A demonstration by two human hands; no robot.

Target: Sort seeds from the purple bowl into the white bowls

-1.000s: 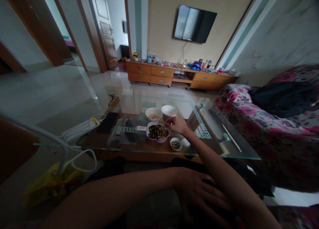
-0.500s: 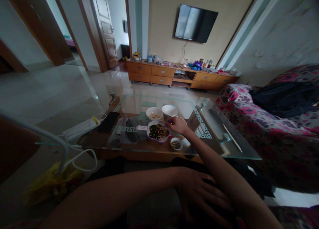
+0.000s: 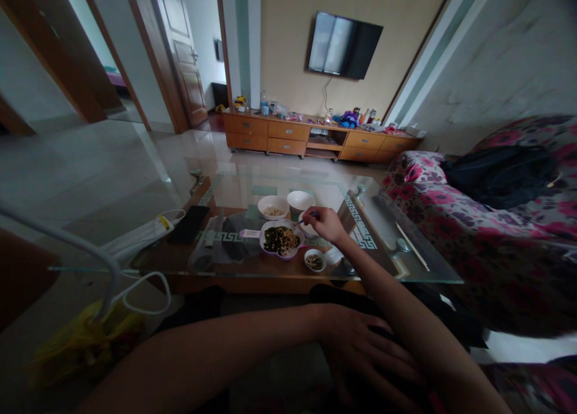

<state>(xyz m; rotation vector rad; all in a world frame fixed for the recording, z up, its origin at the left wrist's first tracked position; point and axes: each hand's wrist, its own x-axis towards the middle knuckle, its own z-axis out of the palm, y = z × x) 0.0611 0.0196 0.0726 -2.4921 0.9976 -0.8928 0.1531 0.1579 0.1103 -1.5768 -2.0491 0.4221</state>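
Dim, cool indoor light, pale glare on the television (image 3: 345, 44), soft sheen on the tiled floor (image 3: 130, 167), foreground deep in shadow, leaning wide-angle distortion, blurry edges

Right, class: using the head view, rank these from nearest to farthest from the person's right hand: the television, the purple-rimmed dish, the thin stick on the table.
From the right hand:
1. Purple-rimmed dish: just left of the hand.
2. Thin stick: on the table's right side.
3. Television: on the far wall.
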